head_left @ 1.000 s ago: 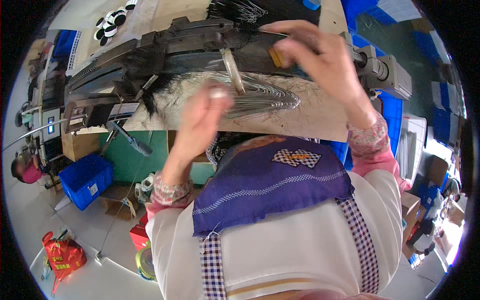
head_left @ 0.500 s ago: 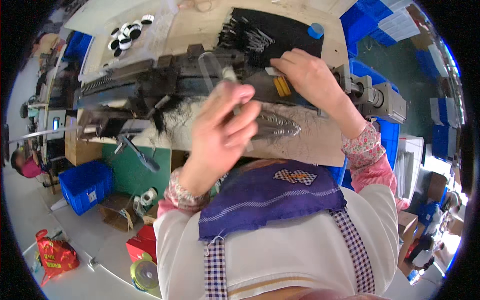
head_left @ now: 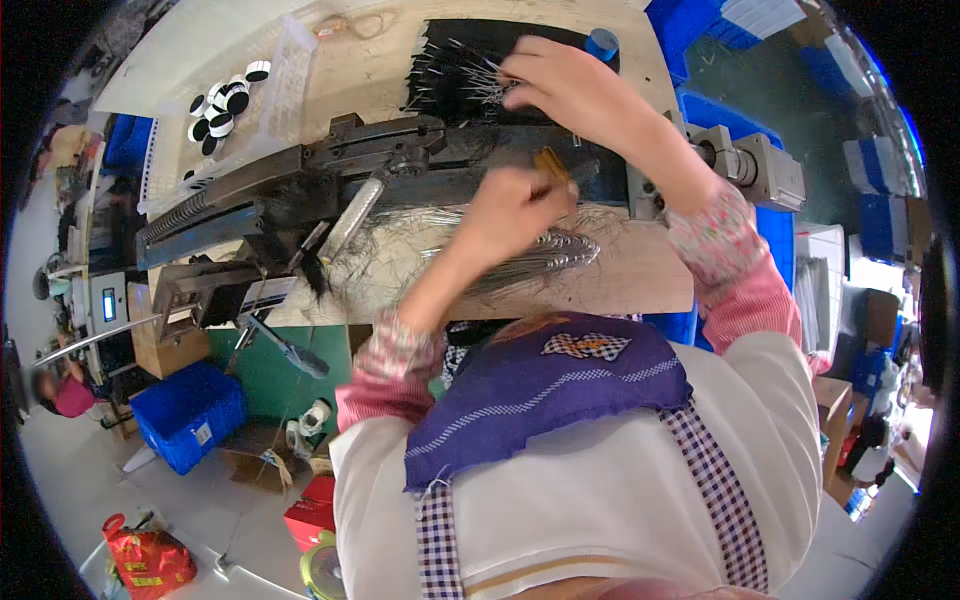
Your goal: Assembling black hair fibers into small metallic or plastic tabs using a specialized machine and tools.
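My right hand (head_left: pixel 575 85) reaches to the back of the bench, its fingertips pinched on thin metal pins (head_left: pixel 470 70) that lie in a heap on a black mat (head_left: pixel 440 50). My left hand (head_left: pixel 510 215) is closed around a small yellow-handled tool (head_left: pixel 551 164), held against the long dark metal machine (head_left: pixel 350 165). Just below that hand a bundle of thin wire pieces (head_left: pixel 550 255) rests on the wooden bench (head_left: pixel 640 280), among loose dark fibres.
A white tray (head_left: pixel 290 50) with black and white round discs (head_left: pixel 225 95) sits at the back left. A grey motor (head_left: pixel 765 170) stands at the machine's right end. A blue cap (head_left: pixel 601 42) lies near the mat. On the floor are a blue crate (head_left: pixel 190 415) and a red bag (head_left: pixel 150 560); another person (head_left: pixel 65 395) is at far left.
My right hand left the yellow tool at the machine and went up to the pin heap. My left hand rose from the wire bundle to the yellow tool.
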Demonstrator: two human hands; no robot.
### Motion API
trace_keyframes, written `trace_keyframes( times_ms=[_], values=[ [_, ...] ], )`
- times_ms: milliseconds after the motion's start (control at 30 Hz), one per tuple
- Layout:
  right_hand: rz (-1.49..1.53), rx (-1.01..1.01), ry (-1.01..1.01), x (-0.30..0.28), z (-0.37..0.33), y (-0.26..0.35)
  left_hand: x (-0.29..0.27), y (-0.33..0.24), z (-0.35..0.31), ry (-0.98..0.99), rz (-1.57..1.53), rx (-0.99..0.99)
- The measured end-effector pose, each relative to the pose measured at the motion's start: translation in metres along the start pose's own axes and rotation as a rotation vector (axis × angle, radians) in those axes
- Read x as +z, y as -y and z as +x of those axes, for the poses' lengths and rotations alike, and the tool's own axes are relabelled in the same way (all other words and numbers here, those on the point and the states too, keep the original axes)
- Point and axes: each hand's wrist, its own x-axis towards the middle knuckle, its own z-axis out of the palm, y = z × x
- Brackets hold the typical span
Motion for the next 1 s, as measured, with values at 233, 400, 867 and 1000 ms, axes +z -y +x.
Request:
trace_keyframes(
  times_ms=[233, 400, 867, 1000],
  values=[
    [0.287, -0.05, 0.07, -0.019, -0.048, 0.01, -0.016, -0.002, 0.025, -0.184, 0.682, 0.11],
    [0.364, -0.269, -0.108, 0.005, -0.016, 0.03, -0.051, -0.024, -0.018, -0.397, 1.196, 0.28],
    [0.438, -0.115, -0.086, 0.033, 0.006, 0.036, -0.059, -0.013, -0.072, 0.026, -2.034, -0.011],
    [0.451, -0.075, -0.039, 0.032, 0.01, 0.047, -0.002, 0.026, -0.062, -0.528, -0.428, -0.082]
  ],
)
